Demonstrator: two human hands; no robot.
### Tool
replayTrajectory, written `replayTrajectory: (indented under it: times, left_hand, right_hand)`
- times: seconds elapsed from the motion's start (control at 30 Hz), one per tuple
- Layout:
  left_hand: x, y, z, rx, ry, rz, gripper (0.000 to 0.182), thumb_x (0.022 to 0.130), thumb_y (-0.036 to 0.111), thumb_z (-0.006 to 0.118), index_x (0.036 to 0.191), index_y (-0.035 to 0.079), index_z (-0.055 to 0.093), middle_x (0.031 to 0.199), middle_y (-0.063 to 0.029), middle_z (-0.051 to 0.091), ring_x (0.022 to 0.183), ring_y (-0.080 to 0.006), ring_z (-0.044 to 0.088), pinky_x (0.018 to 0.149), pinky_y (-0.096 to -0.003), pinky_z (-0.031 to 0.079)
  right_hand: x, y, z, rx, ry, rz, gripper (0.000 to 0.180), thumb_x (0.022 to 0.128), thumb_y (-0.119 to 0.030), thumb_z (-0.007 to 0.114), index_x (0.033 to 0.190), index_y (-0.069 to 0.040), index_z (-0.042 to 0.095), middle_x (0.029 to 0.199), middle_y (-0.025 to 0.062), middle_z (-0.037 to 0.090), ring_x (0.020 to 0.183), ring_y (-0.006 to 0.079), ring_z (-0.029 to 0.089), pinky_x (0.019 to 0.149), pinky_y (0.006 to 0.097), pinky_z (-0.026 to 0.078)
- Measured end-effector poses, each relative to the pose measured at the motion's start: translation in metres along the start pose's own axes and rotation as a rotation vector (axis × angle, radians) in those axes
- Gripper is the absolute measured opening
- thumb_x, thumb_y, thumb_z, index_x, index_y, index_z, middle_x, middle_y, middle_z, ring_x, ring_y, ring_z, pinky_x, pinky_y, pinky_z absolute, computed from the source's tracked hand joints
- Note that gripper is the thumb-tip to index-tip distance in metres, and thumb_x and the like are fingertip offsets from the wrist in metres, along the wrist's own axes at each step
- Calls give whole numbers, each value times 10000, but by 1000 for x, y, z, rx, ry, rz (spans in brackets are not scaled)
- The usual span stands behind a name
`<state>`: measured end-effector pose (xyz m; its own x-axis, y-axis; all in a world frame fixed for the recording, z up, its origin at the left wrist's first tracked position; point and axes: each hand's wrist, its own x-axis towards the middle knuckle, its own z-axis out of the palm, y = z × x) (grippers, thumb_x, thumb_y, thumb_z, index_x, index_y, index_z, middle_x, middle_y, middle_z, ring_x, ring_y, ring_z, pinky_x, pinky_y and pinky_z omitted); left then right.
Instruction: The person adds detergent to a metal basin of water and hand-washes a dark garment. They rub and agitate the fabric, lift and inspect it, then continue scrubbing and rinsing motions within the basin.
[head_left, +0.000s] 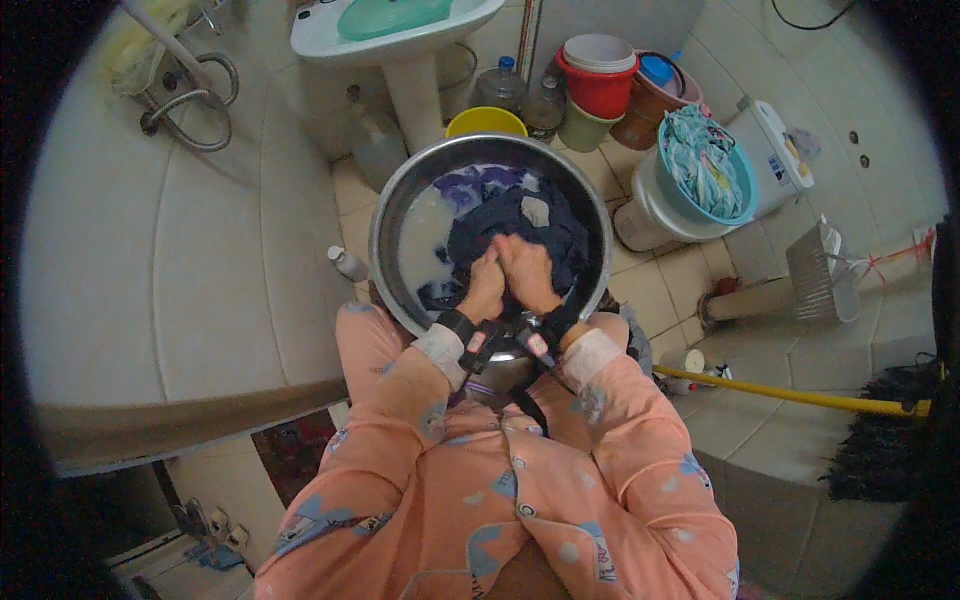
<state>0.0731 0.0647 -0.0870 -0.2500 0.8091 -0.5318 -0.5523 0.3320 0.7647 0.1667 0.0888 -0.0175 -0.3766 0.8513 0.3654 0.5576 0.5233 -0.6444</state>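
Note:
A large metal basin (380, 251) stands before me with cloudy water on its left side. In it lies dark navy wet cloth (476, 223), with purple cloth (466, 187) toward the far rim and a small whitish piece (535, 211) on top of the navy cloth. My left hand (486, 283) and my right hand (529, 271) meet at the fingertips over the near part of the navy cloth. The fingers look bent, and whether they pinch cloth between them cannot be made out. Both wrists wear dark straps with small devices.
A white pedestal sink (412, 46) stands beyond the basin, with a yellow bowl (486, 121) beneath. Stacked buckets (596, 79) and bottles are at the back. Right, a turquoise basin (742, 214) of cloth rests on the toilet. A white bottle (347, 263) stands left; a yellow pole (787, 394) is at right.

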Motion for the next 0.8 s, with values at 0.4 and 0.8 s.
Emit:
replayTrajectory:
  times: [0.4,0.8]
  left_hand:
    - [-28,32,21,-216,-72,84,398,978,408,474,1043,43,622,1046,-77,613,981,-198,544,853,-360,437]
    - [-36,29,16,-52,-4,15,482,962,489,478,1122,63,636,1107,-56,618,1006,-179,539,863,-355,437]
  right_hand:
    - [9,-1,-3,60,12,-16,359,968,-324,540,819,-13,638,750,244,622,694,448,612,570,486,480]
    - [-1,-15,-8,3,53,-78,354,968,-289,553,752,-12,592,691,251,578,653,463,568,534,480,436]
